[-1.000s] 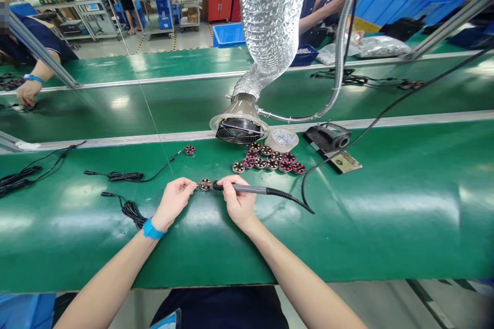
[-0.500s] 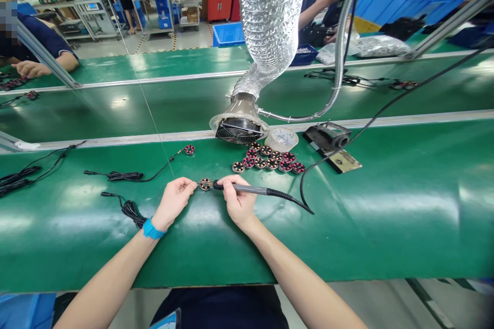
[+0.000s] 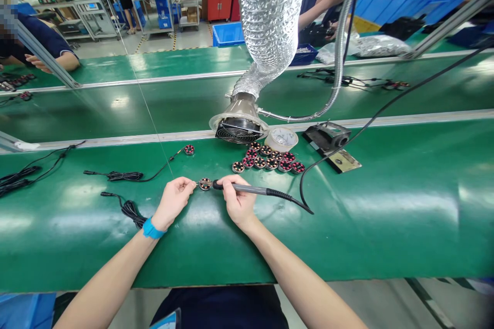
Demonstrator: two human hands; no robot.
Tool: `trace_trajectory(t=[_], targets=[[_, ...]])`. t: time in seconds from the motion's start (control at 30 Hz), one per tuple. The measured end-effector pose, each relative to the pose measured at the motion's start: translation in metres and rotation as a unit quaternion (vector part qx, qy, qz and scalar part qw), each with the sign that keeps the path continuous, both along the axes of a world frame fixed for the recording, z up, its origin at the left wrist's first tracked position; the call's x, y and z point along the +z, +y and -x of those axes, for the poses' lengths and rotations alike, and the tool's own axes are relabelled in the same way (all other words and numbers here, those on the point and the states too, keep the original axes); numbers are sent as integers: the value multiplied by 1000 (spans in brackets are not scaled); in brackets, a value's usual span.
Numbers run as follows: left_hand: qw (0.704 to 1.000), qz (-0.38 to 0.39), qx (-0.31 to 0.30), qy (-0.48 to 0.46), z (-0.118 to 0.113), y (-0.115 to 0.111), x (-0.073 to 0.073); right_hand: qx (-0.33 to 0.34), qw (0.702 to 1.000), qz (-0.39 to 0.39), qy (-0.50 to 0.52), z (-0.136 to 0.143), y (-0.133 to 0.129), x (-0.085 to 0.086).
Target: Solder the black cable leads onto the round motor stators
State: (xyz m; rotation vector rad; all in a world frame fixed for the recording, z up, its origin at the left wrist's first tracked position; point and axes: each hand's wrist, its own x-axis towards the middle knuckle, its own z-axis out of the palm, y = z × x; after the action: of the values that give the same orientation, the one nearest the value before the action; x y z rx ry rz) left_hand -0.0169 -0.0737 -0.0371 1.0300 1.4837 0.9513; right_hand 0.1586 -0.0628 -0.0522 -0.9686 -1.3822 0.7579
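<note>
My right hand (image 3: 239,200) is closed around a soldering iron (image 3: 250,189), whose tip reaches left over a small round motor stator (image 3: 205,183) with copper windings. On the stator's other side, my left hand (image 3: 176,199) is pinched closed at its edge. A thin solder wire (image 3: 148,108) runs down from above into these left fingers; its end is too small to make out. Beside my left wrist, which wears a blue band (image 3: 153,229), lies a coiled black cable (image 3: 131,211), partly hidden. Another black cable (image 3: 125,176) leads to a red-wound stator (image 3: 189,150).
Several stators (image 3: 271,164) sit grouped below a fume extractor fan (image 3: 238,131) on a silver duct (image 3: 276,15). A tape roll (image 3: 282,140) and an iron stand (image 3: 328,136) stand right of it. The iron's cord (image 3: 366,128) crosses the right side. Co-workers sit across the belt (image 3: 173,105).
My hands, the iron and the stator hold practically the same position. Across the belt, a co-worker's hand at the left has shifted, and cables on the far belt have slid slightly left.
</note>
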Motion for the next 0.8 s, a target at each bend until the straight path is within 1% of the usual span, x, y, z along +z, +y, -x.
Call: trace_trajectory(t=[0.23, 0.4, 0.5, 0.63, 0.8], targets=[[1000, -3, 2, 5, -1, -1, 1, 4, 1000, -12, -2, 1, 0, 0], [1000, -5, 2, 10, -1, 0, 2, 12, 999, -10, -51, 3, 0, 6], [1000, -8, 3, 8, -1, 0, 1, 29, 996, -24, -75, 6, 2, 7], [1000, -17, 0, 6, -1, -1, 0, 63, 992, -57, -91, 10, 7, 3], [999, -37, 0, 19, -1, -2, 0, 100, 988, -63, -103, 12, 11, -6]])
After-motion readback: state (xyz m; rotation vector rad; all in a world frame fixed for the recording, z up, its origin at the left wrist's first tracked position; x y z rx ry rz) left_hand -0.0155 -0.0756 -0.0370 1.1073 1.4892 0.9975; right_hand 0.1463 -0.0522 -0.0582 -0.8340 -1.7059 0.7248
